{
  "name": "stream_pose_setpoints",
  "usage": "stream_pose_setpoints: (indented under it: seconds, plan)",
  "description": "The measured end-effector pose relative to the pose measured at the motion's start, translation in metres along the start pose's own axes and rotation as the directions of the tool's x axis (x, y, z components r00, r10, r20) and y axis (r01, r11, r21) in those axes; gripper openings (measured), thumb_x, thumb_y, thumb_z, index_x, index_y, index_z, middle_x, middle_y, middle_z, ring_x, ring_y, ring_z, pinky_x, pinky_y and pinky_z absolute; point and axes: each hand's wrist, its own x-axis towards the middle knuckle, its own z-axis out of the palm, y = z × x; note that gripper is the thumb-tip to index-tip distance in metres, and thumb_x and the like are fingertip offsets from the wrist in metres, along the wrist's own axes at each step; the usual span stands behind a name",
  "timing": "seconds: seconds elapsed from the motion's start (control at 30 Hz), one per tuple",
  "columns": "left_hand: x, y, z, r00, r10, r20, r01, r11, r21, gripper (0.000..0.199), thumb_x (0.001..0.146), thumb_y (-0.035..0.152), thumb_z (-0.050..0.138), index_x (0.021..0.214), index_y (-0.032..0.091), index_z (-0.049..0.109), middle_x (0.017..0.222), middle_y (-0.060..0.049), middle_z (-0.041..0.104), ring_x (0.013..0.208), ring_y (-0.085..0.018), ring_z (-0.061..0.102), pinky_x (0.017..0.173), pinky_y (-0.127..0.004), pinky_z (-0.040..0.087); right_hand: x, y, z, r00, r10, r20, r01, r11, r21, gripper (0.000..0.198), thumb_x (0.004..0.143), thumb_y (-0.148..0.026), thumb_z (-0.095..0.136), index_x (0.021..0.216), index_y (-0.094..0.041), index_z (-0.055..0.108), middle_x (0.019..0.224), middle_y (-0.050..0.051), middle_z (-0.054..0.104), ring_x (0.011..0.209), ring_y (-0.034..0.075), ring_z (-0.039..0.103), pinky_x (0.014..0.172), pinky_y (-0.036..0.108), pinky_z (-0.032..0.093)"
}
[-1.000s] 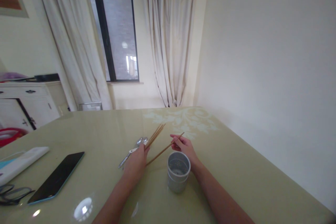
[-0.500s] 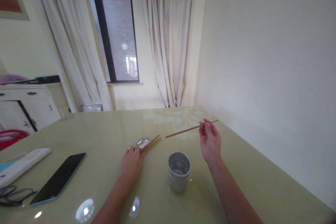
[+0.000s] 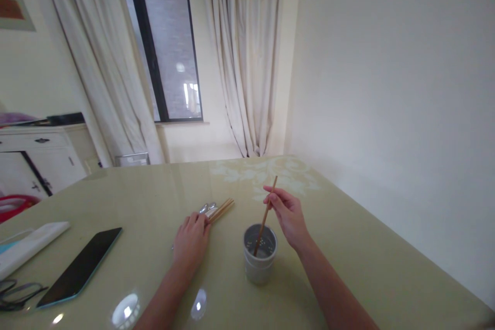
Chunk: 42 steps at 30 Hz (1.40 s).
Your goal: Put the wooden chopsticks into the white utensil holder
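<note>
Table: the broad, glossy, pale-green tabletop (image 3: 162, 185) carries everything here, giving both forearms room.
Left hand: palm down, the left hand (image 3: 192, 237) covers the bundle's near end, perhaps to stop it rolling; how tightly its fingers close, I can't tell.
Right hand: and here the right hand (image 3: 290, 216) pinches high, thumb against fingers, likely so the knuckles clear the rim.
Cup: the grey, round-walled cup (image 3: 260, 270) stands upright between the forearms, mouth up, handy for either.
Bundle: thin, tan, wooden-looking sticks (image 3: 221, 210), roughly parallel, beside shiny silver spoons (image 3: 203, 208).
Single stick: one slim brown chopstick (image 3: 266, 216) leans, lower end inside the cup.
</note>
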Motion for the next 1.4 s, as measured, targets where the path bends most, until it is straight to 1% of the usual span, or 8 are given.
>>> stream_pose_setpoints:
  seconds: [0.17,0.33,0.6,1.03,1.1,1.2,1.3,1.4]
  plan:
    - [0.0,-0.002,0.003,0.999,0.007,-0.032,-0.007,1.0,-0.009,0.019,0.101,0.024,0.053,0.102,0.019,0.072,0.11,-0.011,0.072,0.106,-0.027,0.067,0.094,-0.036,0.049,0.001,0.007,0.002,0.997,0.064,0.045,-0.062,0.997,-0.043,0.038,0.08,-0.048,0.088,0.109,-0.024,0.083,0.084,0.005,0.079,0.069,0.017,0.063,0.071,0.033,0.052]
    - [0.003,-0.003,0.006,0.993,0.023,-0.113,-0.042,0.986,-0.163,0.021,0.101,0.026,0.049,0.097,0.021,0.069,0.103,-0.01,0.072,0.102,-0.028,0.068,0.094,-0.039,0.052,0.005,0.033,-0.003,0.979,0.193,-0.061,-0.197,0.978,-0.07,0.051,0.079,-0.068,0.08,0.096,-0.02,0.082,0.08,0.006,0.074,0.067,0.017,0.061,0.065,0.031,0.048]
    - [-0.01,0.037,0.003,0.976,0.168,-0.141,-0.219,0.693,-0.687,0.03,0.103,0.046,0.047,0.101,0.024,0.068,0.096,-0.007,0.075,0.087,-0.024,0.07,0.083,-0.038,0.058,-0.004,0.07,0.007,0.899,0.427,0.101,-0.407,0.897,-0.173,0.052,0.066,-0.063,0.09,0.084,-0.015,0.082,0.073,0.005,0.073,0.057,0.013,0.055,0.054,0.026,0.039]
    - [-0.016,0.049,0.003,0.983,0.17,-0.067,-0.16,0.624,-0.765,0.036,0.104,0.049,0.047,0.111,0.022,0.07,0.098,-0.008,0.075,0.086,-0.024,0.071,0.08,-0.038,0.059,-0.008,0.057,0.008,0.856,0.348,0.381,-0.375,0.927,-0.003,0.039,0.077,-0.046,0.092,0.102,-0.018,0.08,0.101,0.008,0.08,0.089,0.021,0.071,0.081,0.033,0.053]
    - [-0.017,0.048,0.004,0.985,0.123,-0.122,-0.173,0.636,-0.752,0.037,0.105,0.048,0.046,0.12,0.023,0.068,0.113,-0.01,0.074,0.102,-0.025,0.071,0.092,-0.042,0.059,-0.004,0.058,0.007,0.9,0.315,0.3,-0.33,0.944,-0.002,0.04,0.077,-0.047,0.091,0.103,-0.019,0.079,0.101,0.008,0.08,0.09,0.021,0.071,0.081,0.033,0.052]
    - [-0.022,0.045,0.002,0.968,0.095,-0.232,-0.238,0.639,-0.731,0.041,0.107,0.049,0.042,0.132,0.023,0.061,0.132,-0.014,0.069,0.123,-0.028,0.065,0.11,-0.049,0.051,0.008,0.054,-0.004,0.981,0.196,-0.009,-0.196,0.981,0.008,0.046,0.076,-0.051,0.089,0.109,-0.021,0.077,0.098,0.007,0.079,0.087,0.02,0.069,0.077,0.031,0.051]
    - [-0.031,0.043,-0.002,0.94,0.239,-0.245,-0.339,0.547,-0.766,0.049,0.107,0.052,0.041,0.143,0.022,0.054,0.14,-0.017,0.065,0.125,-0.029,0.064,0.109,-0.049,0.052,0.023,0.038,-0.029,0.946,0.049,-0.32,-0.038,0.998,0.041,0.045,0.076,-0.049,0.087,0.111,-0.022,0.077,0.095,0.003,0.077,0.079,0.016,0.065,0.07,0.027,0.049]
    - [-0.04,0.048,-0.006,0.894,0.397,-0.206,-0.379,0.427,-0.821,0.064,0.103,0.059,0.049,0.155,0.022,0.044,0.151,-0.019,0.059,0.133,-0.032,0.061,0.111,-0.049,0.052,0.033,0.015,-0.055,0.887,-0.041,-0.459,0.103,0.988,0.111,0.042,0.072,-0.043,0.088,0.108,-0.023,0.078,0.084,-0.001,0.072,0.067,0.012,0.059,0.061,0.025,0.047]
